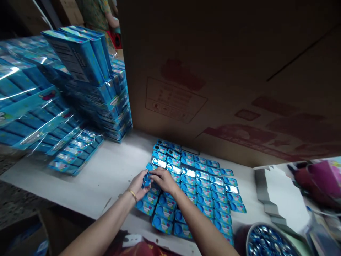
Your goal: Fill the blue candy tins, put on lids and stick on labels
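Note:
My left hand (139, 185), with a gold bangle at its wrist, grips a small blue case (146, 180) just over the left side of the laid-out rows. Closed fingers of my right hand (163, 179) meet that case from the right; what they pinch, if anything, is hidden. Under and around both hands lie many similar flat blue cases (204, 192) with colourful labels, set in rows on the white table (114, 160). Most show a round blue spot at one end. A few at the back show a dark round spot instead.
A large cardboard box (226, 89) stands behind the rows. Stacked blue boxes (106, 103) and plastic-wrapped blue packs (29, 106) fill the left. A bucket (249, 236) of shiny blue pieces stands front right, near torn white board (282, 199). Another person (96, 16) is at the back.

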Demonstrator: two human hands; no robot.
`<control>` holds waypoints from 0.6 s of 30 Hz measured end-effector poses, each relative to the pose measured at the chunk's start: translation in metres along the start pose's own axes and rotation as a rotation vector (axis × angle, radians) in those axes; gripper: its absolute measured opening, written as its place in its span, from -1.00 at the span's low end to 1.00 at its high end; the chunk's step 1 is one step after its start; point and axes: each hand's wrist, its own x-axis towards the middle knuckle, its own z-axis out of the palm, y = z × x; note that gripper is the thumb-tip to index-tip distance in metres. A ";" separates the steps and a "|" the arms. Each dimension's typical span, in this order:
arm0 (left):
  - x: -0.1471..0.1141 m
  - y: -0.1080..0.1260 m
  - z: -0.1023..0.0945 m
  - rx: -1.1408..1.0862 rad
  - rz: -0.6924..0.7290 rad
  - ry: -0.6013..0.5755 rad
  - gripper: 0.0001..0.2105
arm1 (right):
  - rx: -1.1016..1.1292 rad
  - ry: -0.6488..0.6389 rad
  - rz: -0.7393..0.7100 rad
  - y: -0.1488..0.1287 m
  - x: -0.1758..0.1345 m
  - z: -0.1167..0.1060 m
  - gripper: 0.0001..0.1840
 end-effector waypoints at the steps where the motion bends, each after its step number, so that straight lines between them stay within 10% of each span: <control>1: 0.001 0.000 0.001 -0.002 0.005 0.013 -0.86 | 0.004 0.013 0.017 -0.001 -0.002 -0.001 -0.75; 18: 0.011 0.014 0.014 -0.373 -0.074 -0.024 -0.82 | -0.139 0.185 -0.067 -0.026 -0.023 0.020 -0.70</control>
